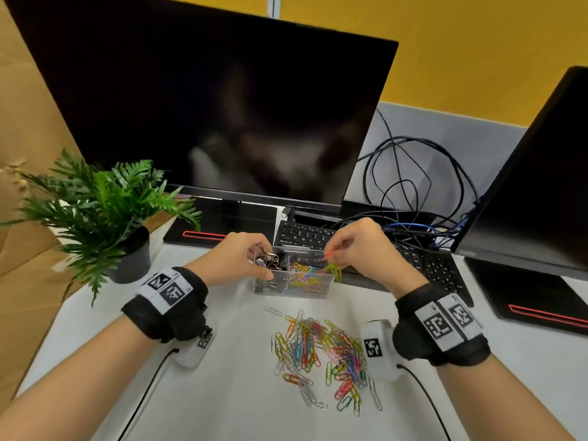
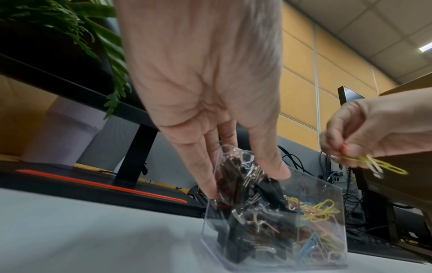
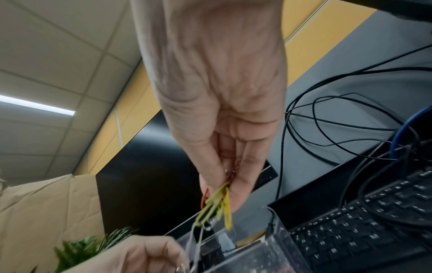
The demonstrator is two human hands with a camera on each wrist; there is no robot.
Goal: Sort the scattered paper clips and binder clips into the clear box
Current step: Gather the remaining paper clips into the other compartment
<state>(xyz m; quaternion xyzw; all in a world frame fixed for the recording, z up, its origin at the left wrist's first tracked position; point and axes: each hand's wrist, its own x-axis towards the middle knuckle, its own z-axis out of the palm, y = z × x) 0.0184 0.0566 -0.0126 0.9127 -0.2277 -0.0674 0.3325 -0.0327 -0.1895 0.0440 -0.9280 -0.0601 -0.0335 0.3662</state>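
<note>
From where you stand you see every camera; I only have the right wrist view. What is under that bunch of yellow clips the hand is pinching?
Observer: The right hand holds the yellow paper clips over the right compartment of the clear box, which already holds coloured paper clips.
Visitor: And the other compartment?
Observer: It is full of black binder clips; the left hand grips that end of the box.
Visitor: Is the sorting nearly done?
Observer: No. A pile of coloured paper clips lies on the white table in front of the box.
</note>
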